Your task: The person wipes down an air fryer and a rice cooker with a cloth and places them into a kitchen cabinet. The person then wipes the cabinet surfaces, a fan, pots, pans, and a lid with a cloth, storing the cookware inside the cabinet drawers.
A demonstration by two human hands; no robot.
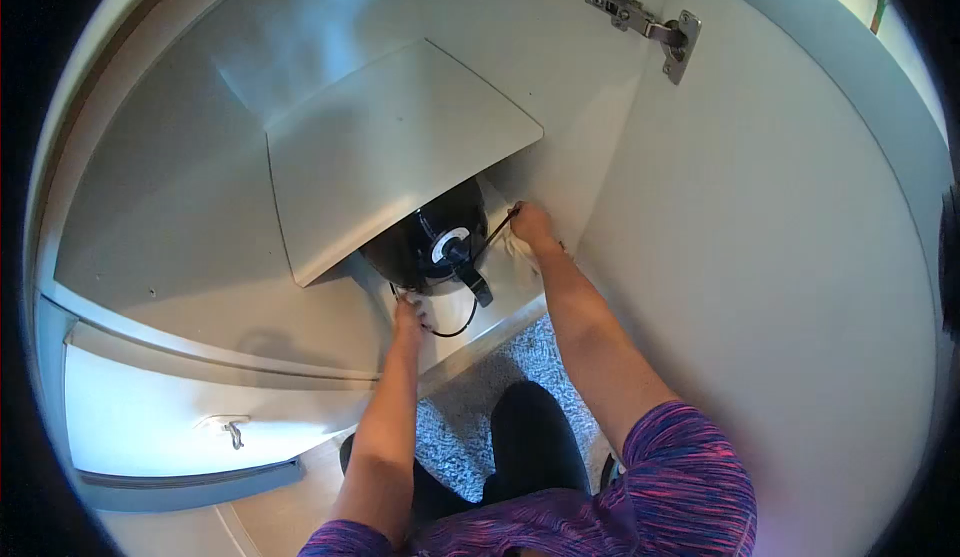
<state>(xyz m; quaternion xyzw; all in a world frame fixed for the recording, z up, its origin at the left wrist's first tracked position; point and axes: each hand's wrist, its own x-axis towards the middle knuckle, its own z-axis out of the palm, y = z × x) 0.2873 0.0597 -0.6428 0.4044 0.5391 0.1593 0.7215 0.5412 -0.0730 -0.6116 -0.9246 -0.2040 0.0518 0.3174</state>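
Note:
Inside the cabinet, under a shelf, sits a round black appliance [412, 247] with a light ring round a dial and a black handle sticking out at its front. A black cord [462, 331] loops below and beside it. My right hand [530, 223] is closed on the cord at the appliance's right, near the cabinet's side wall. My left hand [408, 313] is at the lower left of the appliance, next to the cord and something whitish; its fingers are partly hidden, and what it holds is unclear.
The light shelf [400, 147] juts out above the appliance. An open cabinet door [760, 217] stands at the right on a metal hinge [650, 25]. A drawer front [180, 407] with a metal handle [234, 433] is at the lower left. A blue-grey rug [540, 357] lies below.

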